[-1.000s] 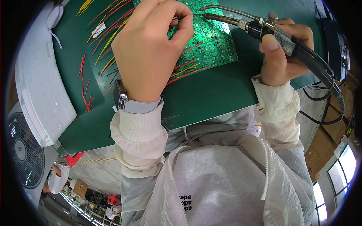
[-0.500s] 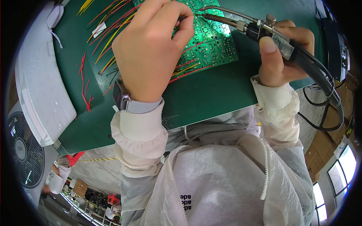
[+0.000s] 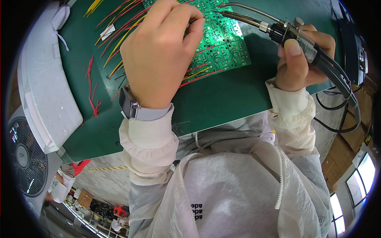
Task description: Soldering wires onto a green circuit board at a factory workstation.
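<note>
My left hand (image 3: 156, 59), with a grey-strapped watch on its wrist, hovers over the left part of a green circuit board (image 3: 228, 53). Its thumb and forefinger are pinched together; whatever is between them is hidden. Wrapped around the dark handle of a soldering iron (image 3: 245, 19) is my right hand (image 3: 295, 65), at the right of the board. A thin metal tube runs along the iron's barrel. The iron's tip is over the board's upper part, a short gap from my left fingertips; contact with the board cannot be told. Red and yellow wires (image 3: 194, 76) stick out at the board's near edge.
More red and yellow wires fan out left of my left hand. Loose red wire pieces (image 3: 91, 89) lie on the green tabletop (image 3: 226, 99). A white foam piece (image 3: 49, 91) borders the left side, by a fan (image 3: 27, 158). A black cable (image 3: 337, 130) loops at right, beneath a dark device (image 3: 354, 55).
My right hand has drawn the soldering iron a little to the right, widening the gap between its tip and my left fingertips. My left hand stays pinched and has shifted only slightly.
</note>
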Demonstrator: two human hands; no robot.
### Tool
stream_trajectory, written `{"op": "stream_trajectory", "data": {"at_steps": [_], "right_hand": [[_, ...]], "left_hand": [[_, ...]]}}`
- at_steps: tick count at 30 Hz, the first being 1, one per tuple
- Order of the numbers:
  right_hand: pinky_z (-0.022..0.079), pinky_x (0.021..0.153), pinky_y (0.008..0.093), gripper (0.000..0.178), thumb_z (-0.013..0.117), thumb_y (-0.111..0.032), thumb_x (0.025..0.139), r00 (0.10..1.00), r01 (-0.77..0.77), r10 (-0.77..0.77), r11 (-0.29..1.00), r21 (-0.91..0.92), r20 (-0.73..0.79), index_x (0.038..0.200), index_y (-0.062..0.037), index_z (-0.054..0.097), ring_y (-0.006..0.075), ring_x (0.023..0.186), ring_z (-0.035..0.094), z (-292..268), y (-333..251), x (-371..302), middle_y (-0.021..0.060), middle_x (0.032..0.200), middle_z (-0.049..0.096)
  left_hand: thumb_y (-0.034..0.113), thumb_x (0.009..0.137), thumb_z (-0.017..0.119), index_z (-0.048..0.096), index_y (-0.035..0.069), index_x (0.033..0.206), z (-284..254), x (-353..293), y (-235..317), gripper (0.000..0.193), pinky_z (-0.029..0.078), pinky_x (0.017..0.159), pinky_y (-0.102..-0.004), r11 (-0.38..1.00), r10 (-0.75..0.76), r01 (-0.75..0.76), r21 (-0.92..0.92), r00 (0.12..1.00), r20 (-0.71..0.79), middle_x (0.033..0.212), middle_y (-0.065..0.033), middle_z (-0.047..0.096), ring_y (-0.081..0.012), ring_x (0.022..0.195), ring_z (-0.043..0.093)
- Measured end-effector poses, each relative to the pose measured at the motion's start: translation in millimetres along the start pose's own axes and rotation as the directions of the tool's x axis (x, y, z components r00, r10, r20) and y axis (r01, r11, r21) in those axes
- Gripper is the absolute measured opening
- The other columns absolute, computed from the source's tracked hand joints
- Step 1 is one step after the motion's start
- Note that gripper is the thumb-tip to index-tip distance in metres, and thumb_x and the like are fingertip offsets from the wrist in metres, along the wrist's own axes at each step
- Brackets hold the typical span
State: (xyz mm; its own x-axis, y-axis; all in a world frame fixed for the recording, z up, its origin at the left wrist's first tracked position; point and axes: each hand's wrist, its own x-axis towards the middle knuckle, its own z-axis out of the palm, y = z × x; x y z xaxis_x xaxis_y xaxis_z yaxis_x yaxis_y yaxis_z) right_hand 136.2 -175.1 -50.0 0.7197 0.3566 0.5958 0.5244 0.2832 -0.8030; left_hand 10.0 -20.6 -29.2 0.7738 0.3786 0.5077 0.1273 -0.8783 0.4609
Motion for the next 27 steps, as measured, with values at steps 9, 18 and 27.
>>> {"op": "stream_trajectory", "data": {"at_steps": [9, 18, 27], "right_hand": [[0.040, 0.052, 0.0217, 0.032, 0.074, -0.018, 0.075, 0.996, 0.093, -0.093, 0.995, -0.019, 0.011, 0.085, 0.0012, 0.050, 0.0098, 0.049, 0.046, 1, 7, 1, 0.0077, 0.061, 0.054], [0.036, 0.048, 0.0199, 0.031, 0.073, -0.018, 0.075, 0.998, 0.053, -0.053, 0.998, -0.018, -0.015, 0.085, 0.0011, 0.051, 0.0087, 0.050, 0.046, 0, 5, 1, 0.0076, 0.062, 0.054], [0.036, 0.047, 0.0201, 0.028, 0.072, -0.014, 0.076, 0.999, 0.049, -0.049, 0.999, -0.023, 0.020, 0.085, 0.0023, 0.052, 0.0084, 0.050, 0.046, 1, 6, -1, 0.0078, 0.063, 0.054]], "left_hand": [[0.017, 0.097, 0.046, 0.062, 0.000, 0.103, -30, 7, -3, 0.024, 0.043, 0.080, -0.0233, 0.914, -0.350, 0.370, -0.166, 0.926, 0.140, 0.090, -0.0054, 0.063, -0.0116, 0.086, 0.059], [0.010, 0.091, 0.059, 0.063, 0.000, 0.100, -23, -6, -13, 0.015, 0.045, 0.073, -0.0217, 0.894, -0.310, 0.332, -0.301, 0.943, 0.118, 0.088, -0.0053, 0.063, -0.0088, 0.079, 0.059], [0.009, 0.091, 0.057, 0.064, -0.001, 0.095, -17, -4, -13, 0.013, 0.047, 0.075, -0.0239, 0.991, -0.110, 0.116, -0.070, 0.990, 0.085, 0.086, -0.0062, 0.064, -0.0127, 0.078, 0.060]]}}
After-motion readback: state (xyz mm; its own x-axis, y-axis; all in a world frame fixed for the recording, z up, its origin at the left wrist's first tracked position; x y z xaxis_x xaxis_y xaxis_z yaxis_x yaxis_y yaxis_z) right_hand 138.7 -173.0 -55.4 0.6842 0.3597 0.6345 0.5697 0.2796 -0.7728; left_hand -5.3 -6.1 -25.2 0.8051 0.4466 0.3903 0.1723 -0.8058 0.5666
